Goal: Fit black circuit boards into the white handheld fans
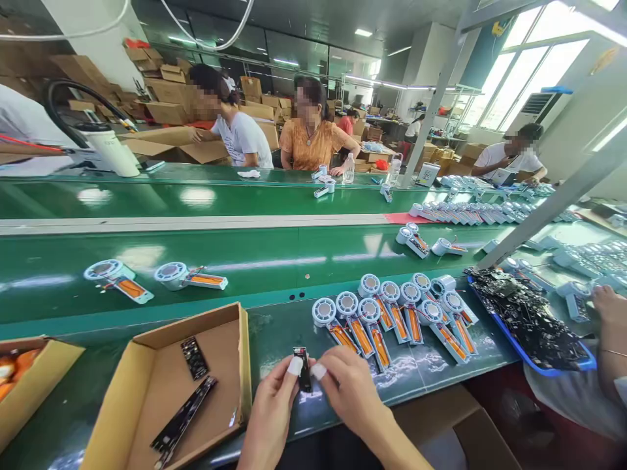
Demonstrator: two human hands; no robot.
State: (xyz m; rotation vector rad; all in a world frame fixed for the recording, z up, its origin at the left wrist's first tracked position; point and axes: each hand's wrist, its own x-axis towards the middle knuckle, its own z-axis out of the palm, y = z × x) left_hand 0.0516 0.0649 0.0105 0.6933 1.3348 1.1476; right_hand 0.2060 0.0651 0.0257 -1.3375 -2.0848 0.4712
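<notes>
My left hand point(274, 398) pinches a small black circuit board point(304, 371) between thumb and fingers, above the near edge of the workbench. My right hand point(350, 385) is closed just right of the board, its thumb close to the board's edge; what its fingers hold, if anything, is hidden. White covers wrap both thumb tips. To the left, an open cardboard box point(128, 385) holds a small black board point(194, 358) and long black board strips point(183, 421). Beyond my right hand lie several light-blue handheld fan bodies point(368, 310) with orange inserts and red wires showing.
A blue tray point(509, 333) heaped with black boards stands at right, beside a co-worker's hand point(612, 313). The green conveyor point(274, 254) carries more fan bodies point(171, 275). A metal post point(539, 202) slants across the right. Another box point(44, 372) sits far left. People sit across the line.
</notes>
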